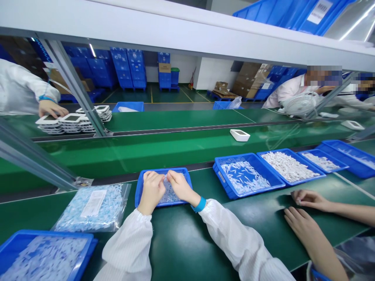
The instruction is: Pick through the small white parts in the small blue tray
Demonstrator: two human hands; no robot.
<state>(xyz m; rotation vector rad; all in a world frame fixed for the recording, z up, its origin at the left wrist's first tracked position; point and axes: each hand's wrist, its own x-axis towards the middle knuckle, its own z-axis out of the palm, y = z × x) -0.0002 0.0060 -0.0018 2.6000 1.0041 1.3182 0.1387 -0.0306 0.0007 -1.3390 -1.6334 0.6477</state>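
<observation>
Both my hands reach into a small blue tray (140, 183) of little clear packets on the green bench. My left hand (151, 191) and my right hand (181, 186) meet over the tray's middle. Their fingers pinch together on one small clear packet (166, 180). White sleeves cover both my arms, and a blue wristband (200, 204) circles my right wrist. Much of the tray's contents is hidden under my hands.
A clear bag of small packets (93, 207) lies left of the tray, and a larger blue tray (47, 253) sits at the near left. Several blue trays (246, 175) of white parts line the right. A co-worker's bare hands (307, 210) rest at right. A white device (239, 135) rides the green conveyor; another person (49, 107) touches stacked devices.
</observation>
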